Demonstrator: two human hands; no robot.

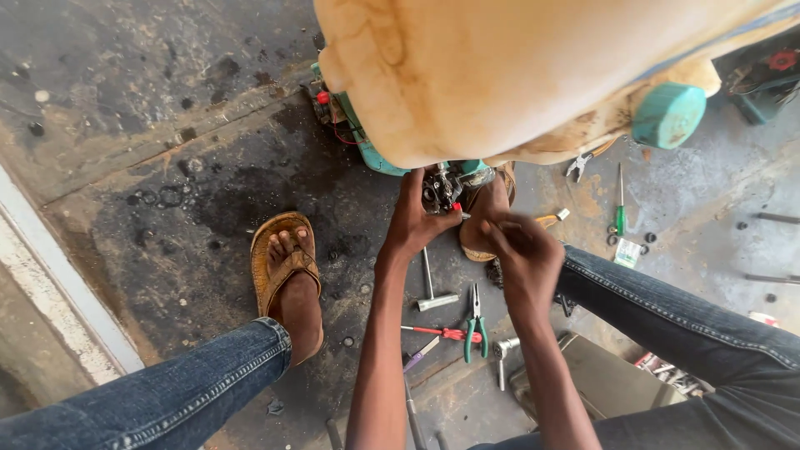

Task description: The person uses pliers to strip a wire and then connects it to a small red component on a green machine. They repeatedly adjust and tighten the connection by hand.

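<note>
Under the stained cream tank [500, 75], on oil-dark concrete floor [167, 208]: one small engine part [442, 190], pinched by left hand [414, 221]. Right hand [523, 254] beside it, fingers curled, perhaps around something small; cannot tell. Near the floor's lower edge: one green-handled pliers [475, 325], one red-handled screwdriver [442, 333]. Green screwdriver [620, 208] well apart.

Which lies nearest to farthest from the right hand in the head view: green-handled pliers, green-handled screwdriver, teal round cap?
From the right hand:
1. Green-handled pliers, on the floor just below-left.
2. Green-handled screwdriver, on the floor to the right.
3. Teal round cap, upper right on the tank.
</note>
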